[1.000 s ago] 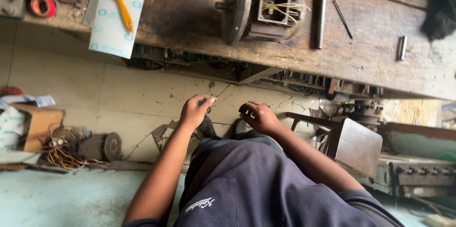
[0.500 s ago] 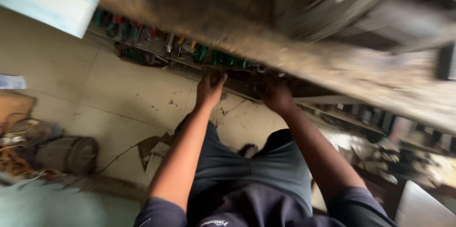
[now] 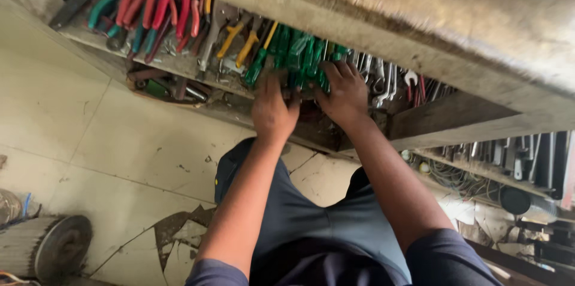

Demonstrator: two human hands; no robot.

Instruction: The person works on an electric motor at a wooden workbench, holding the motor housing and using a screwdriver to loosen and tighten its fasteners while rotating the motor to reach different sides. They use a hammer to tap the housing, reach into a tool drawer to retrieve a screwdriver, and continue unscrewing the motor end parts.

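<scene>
Both my hands reach into an open shelf under the wooden workbench (image 3: 419, 16). My left hand (image 3: 272, 109) rests on a cluster of green-handled tools (image 3: 296, 58), fingers spread over them. My right hand (image 3: 344, 91) lies beside it on the same green handles, fingers curled among them. Whether either hand grips a tool is hidden by the fingers. Red-handled pliers (image 3: 162, 10) and yellow-handled pliers (image 3: 242, 43) lie to the left, metal spanners (image 3: 389, 79) to the right.
A lower shelf (image 3: 173, 88) holds more metal parts. A motor part (image 3: 45, 253) stands on the cracked tiled floor (image 3: 144, 142) at lower left. More tools and cables (image 3: 515, 172) fill the shelves at right. My knees are below.
My view has dropped from the bench top to the shelf underneath. Both hands have moved up and forward from near my lap into the tool shelf.
</scene>
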